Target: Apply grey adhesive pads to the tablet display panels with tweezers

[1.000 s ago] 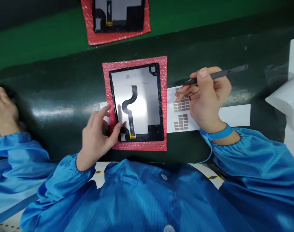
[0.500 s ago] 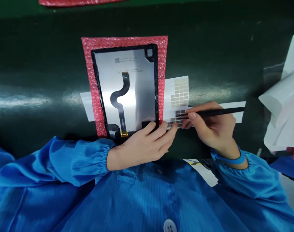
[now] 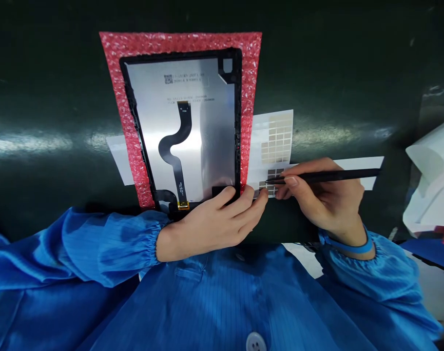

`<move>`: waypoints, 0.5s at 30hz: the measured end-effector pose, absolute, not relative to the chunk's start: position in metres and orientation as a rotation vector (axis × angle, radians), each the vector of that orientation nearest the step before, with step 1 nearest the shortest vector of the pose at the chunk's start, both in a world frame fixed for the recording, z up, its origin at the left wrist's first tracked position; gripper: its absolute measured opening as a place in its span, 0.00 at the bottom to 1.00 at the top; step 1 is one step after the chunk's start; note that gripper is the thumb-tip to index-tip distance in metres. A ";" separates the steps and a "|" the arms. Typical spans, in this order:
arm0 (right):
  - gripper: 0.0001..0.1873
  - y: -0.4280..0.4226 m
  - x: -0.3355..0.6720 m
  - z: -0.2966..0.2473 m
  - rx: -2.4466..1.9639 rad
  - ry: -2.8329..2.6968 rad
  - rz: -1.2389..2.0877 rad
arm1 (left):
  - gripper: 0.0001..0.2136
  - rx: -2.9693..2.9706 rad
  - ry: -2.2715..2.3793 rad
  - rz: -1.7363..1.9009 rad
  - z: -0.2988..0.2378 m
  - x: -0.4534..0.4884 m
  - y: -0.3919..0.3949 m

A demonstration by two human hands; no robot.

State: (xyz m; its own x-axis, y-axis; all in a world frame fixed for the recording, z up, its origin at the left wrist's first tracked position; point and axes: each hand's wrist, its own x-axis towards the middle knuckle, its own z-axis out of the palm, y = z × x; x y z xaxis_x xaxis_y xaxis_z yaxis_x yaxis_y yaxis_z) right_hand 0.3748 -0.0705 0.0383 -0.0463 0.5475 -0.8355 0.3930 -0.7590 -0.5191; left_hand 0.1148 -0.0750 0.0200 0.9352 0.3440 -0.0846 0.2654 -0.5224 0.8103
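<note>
A tablet display panel lies back side up on a red bubble-wrap pad, with a black flex cable curving down its middle. My left hand rests on the panel's near right corner, fingers stretched flat toward a white sheet of small grey stickers. My right hand pinches black tweezers, whose tips touch the lower block of stickers by my left fingertips.
The dark green bench top runs across the view. A white paper strip lies under the sticker sheet. White folded sheets sit at the right edge. My blue sleeves and a blue wrist strap fill the foreground.
My left hand moved from the panel's left edge to its near right corner. My right hand came down with the tweezers onto the lower stickers. The view closed in on the panel.
</note>
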 end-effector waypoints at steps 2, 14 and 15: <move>0.07 -0.071 0.377 0.036 -2.053 -1.009 1.950 | 0.20 2.200 0.414 0.090 0.021 0.114 -0.074; 0.03 -0.069 0.379 0.033 -1.991 -0.998 2.024 | 0.22 2.232 0.364 0.020 0.023 0.114 -0.068; 0.03 -0.068 0.379 0.033 -1.992 -0.998 2.028 | 0.22 2.234 0.362 0.016 0.023 0.114 -0.068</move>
